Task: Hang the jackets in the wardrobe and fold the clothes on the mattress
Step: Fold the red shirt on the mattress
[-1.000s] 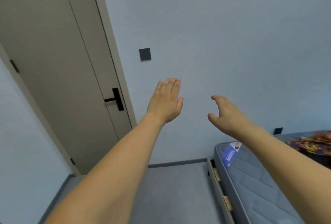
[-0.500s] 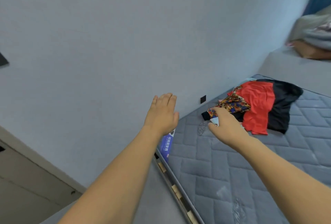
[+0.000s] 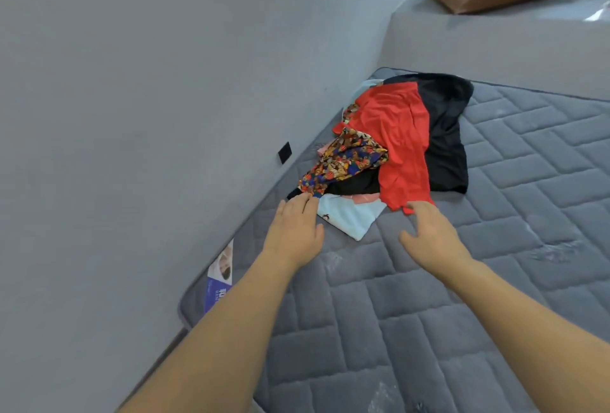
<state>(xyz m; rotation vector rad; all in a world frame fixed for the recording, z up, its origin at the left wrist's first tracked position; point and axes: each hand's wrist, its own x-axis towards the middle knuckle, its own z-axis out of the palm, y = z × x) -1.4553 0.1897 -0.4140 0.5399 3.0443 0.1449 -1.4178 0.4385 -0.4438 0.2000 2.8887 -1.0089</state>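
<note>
1. A second ago the person looked at a door and a bare wall. Now the head has turned, and the mattress (image 3: 462,297) fills the view
2. The pile (image 3: 396,141) of clothes was far off half a second ago. Now it is close, right in front of both hands
3. The pile lies on the mattress, next to the wall (image 3: 165,82). A red top (image 3: 392,135) is on top, with a black one (image 3: 445,138) under it, a flowery one (image 3: 346,161) on the left, and a light blue one (image 3: 350,214) at the near edge
4. The left hand (image 3: 295,231) is open and flat, holding nothing. Its fingertips just reach the flowery cloth
5. The right hand (image 3: 432,237) is open too, fingers loosely bent. They touch the hem of the red top, but do not grab it yet
6. So the person has come over to start folding. Nothing looks folded yet. I think the next job is to pick one thing off the pile, maybe the red top
7. No jacket or wardrobe shows here
</note>
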